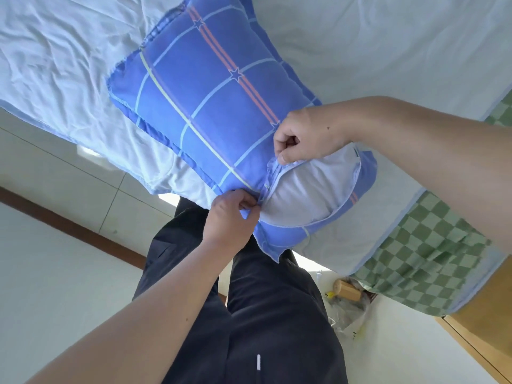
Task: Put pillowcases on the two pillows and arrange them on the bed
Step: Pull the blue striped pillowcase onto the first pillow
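The grip of both hands is a pinch on cloth: the left hand (231, 214) nips the blue checked pillowcase (199, 87) at the near end of its zipper, the right hand (302, 137) pinches the zipper edge further along. The pillow (302, 189) lies inside its case on the bed (388, 51), at the near edge — white filling shows through the open gap. Closing the zipper looks like the step in hand. No second pillow is in view, so that one and the arranging likely remain.
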